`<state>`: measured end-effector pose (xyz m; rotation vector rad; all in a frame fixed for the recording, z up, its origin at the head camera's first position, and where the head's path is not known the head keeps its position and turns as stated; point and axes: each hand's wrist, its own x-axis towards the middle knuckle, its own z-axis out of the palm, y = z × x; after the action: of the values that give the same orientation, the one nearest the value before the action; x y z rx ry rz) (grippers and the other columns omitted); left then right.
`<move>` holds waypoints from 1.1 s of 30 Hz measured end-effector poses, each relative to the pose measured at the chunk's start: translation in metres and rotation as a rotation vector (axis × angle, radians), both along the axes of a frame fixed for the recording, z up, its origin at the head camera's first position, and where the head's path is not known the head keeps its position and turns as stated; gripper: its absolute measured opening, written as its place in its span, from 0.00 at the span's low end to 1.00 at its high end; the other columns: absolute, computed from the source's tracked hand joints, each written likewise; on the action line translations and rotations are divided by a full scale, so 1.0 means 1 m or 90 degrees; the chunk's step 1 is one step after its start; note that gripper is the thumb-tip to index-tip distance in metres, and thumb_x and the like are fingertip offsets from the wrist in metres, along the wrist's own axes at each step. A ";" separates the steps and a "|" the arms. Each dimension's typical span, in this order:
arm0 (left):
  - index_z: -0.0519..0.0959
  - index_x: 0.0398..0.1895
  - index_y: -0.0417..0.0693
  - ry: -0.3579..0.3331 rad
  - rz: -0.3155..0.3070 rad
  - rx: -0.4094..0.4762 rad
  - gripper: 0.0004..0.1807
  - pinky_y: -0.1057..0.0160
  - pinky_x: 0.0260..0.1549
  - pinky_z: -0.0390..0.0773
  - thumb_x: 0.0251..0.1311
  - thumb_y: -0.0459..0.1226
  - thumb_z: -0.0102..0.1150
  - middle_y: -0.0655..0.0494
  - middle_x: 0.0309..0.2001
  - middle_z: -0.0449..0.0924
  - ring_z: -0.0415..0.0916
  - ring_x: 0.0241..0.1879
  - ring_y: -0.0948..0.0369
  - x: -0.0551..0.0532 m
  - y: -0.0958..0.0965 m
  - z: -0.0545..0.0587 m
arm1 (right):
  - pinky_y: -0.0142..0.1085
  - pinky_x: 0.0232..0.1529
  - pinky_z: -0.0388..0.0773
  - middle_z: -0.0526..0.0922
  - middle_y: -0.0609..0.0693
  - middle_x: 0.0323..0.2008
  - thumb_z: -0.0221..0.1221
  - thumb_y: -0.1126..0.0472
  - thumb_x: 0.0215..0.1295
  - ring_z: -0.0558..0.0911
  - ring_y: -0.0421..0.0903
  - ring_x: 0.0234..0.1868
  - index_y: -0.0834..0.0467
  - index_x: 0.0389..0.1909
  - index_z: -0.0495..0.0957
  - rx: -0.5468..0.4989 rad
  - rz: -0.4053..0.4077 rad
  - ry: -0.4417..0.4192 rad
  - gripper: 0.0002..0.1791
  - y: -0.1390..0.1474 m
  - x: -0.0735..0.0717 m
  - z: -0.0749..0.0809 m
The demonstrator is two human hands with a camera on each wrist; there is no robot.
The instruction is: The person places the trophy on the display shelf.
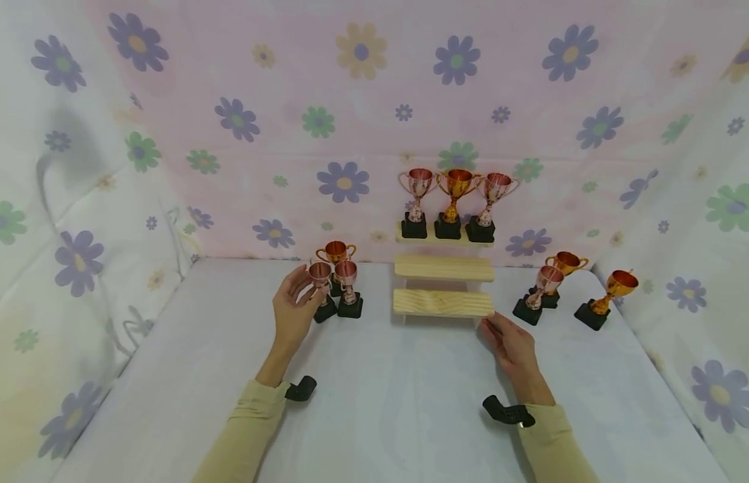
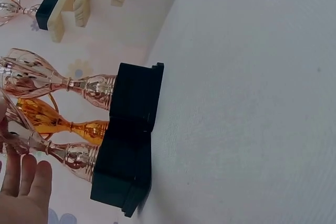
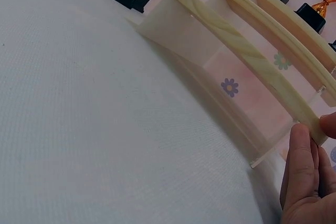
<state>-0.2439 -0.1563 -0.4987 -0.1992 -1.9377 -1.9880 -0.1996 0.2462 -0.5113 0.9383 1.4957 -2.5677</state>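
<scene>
My left hand (image 1: 294,310) holds a rose-gold trophy (image 1: 320,274) by its cup, with the thumb and fingers on either side. Its black base (image 2: 118,177) tilts slightly at the white tabletop. Right beside it stand another rose-gold trophy (image 1: 347,278) and a gold trophy (image 1: 336,252) behind. My right hand (image 1: 514,349) pinches the right end of the lowest wooden step (image 1: 440,303) of a three-tier display stand, thumb above and fingers below, as the right wrist view shows. On the top tier (image 1: 431,239) two rose-gold trophies flank a gold trophy (image 1: 455,191).
To the right of the stand are a rose-gold trophy (image 1: 540,292), a gold trophy (image 1: 567,263) behind it and another gold trophy (image 1: 615,288) farther right. A flowered cloth (image 1: 302,67) hangs behind and at both sides of the white tabletop (image 1: 374,402).
</scene>
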 end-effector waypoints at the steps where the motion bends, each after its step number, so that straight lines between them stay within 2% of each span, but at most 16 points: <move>1: 0.67 0.71 0.35 0.001 0.011 0.001 0.34 0.47 0.65 0.73 0.61 0.24 0.67 0.39 0.61 0.74 0.75 0.58 0.58 0.000 0.001 0.000 | 0.28 0.55 0.82 0.87 0.40 0.36 0.59 0.61 0.75 0.85 0.37 0.46 0.57 0.62 0.74 0.002 0.004 0.003 0.17 0.000 0.000 0.000; 6: 0.67 0.70 0.34 0.021 0.047 0.021 0.36 0.45 0.63 0.75 0.58 0.22 0.68 0.41 0.56 0.73 0.76 0.54 0.56 0.000 0.002 0.000 | 0.28 0.55 0.82 0.87 0.40 0.36 0.58 0.61 0.75 0.85 0.37 0.46 0.57 0.60 0.74 0.002 0.009 0.009 0.16 0.000 0.001 0.001; 10: 0.64 0.71 0.34 0.021 0.042 0.041 0.38 0.55 0.64 0.77 0.56 0.21 0.69 0.39 0.61 0.68 0.74 0.57 0.54 -0.003 0.001 -0.001 | 0.28 0.54 0.82 0.87 0.42 0.35 0.59 0.62 0.74 0.85 0.38 0.47 0.55 0.50 0.78 -0.005 0.006 0.011 0.08 -0.001 0.001 0.001; 13: 0.63 0.73 0.35 0.004 0.030 0.037 0.40 0.64 0.64 0.76 0.58 0.22 0.69 0.39 0.67 0.67 0.72 0.62 0.57 -0.005 0.000 -0.002 | 0.29 0.54 0.83 0.88 0.43 0.35 0.60 0.63 0.74 0.86 0.39 0.46 0.55 0.46 0.79 -0.010 0.003 0.012 0.04 -0.001 0.001 0.001; 15: 0.63 0.74 0.38 -0.010 0.022 0.030 0.41 0.66 0.62 0.76 0.58 0.23 0.69 0.40 0.68 0.69 0.73 0.62 0.60 -0.005 -0.001 -0.001 | 0.29 0.53 0.83 0.88 0.43 0.35 0.59 0.64 0.73 0.86 0.39 0.45 0.55 0.47 0.79 -0.010 0.000 0.011 0.05 -0.001 0.001 0.002; 19: 0.63 0.75 0.42 -0.031 0.018 0.025 0.41 0.70 0.56 0.80 0.58 0.24 0.70 0.44 0.62 0.75 0.78 0.54 0.62 -0.003 -0.001 0.001 | 0.29 0.53 0.83 0.87 0.43 0.34 0.58 0.64 0.75 0.86 0.38 0.44 0.57 0.53 0.76 -0.005 -0.001 0.011 0.10 -0.001 0.001 0.002; 22: 0.64 0.73 0.40 -0.034 0.020 0.039 0.41 0.73 0.52 0.81 0.56 0.23 0.70 0.47 0.56 0.74 0.78 0.49 0.62 -0.001 -0.002 0.003 | 0.29 0.53 0.83 0.88 0.42 0.34 0.58 0.64 0.75 0.86 0.37 0.43 0.57 0.54 0.76 -0.012 -0.003 0.010 0.10 0.000 0.001 0.003; 25: 0.66 0.71 0.38 -0.034 0.018 0.045 0.39 0.73 0.50 0.82 0.55 0.22 0.71 0.50 0.53 0.73 0.78 0.49 0.63 0.001 -0.003 0.004 | 0.29 0.54 0.83 0.88 0.42 0.35 0.58 0.63 0.75 0.86 0.37 0.43 0.56 0.53 0.76 -0.017 -0.002 0.011 0.09 0.001 0.002 0.004; 28: 0.67 0.69 0.37 -0.031 0.002 0.032 0.38 0.73 0.51 0.82 0.54 0.21 0.71 0.50 0.53 0.72 0.78 0.50 0.62 0.002 -0.005 0.004 | 0.29 0.54 0.82 0.87 0.42 0.35 0.57 0.63 0.75 0.86 0.37 0.43 0.57 0.54 0.75 -0.018 0.000 0.011 0.10 0.001 0.002 0.004; 33: 0.64 0.69 0.38 -0.024 -0.046 -0.012 0.40 0.73 0.53 0.81 0.54 0.19 0.69 0.49 0.54 0.71 0.76 0.52 0.62 0.002 -0.012 0.004 | 0.28 0.54 0.82 0.87 0.41 0.35 0.57 0.62 0.75 0.85 0.37 0.45 0.57 0.58 0.74 -0.009 0.004 0.009 0.14 0.001 0.002 0.004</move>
<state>-0.2421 -0.1683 -0.4943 -0.2411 -2.0005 -2.0330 -0.1977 0.2472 -0.5069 0.9135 1.4788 -2.5832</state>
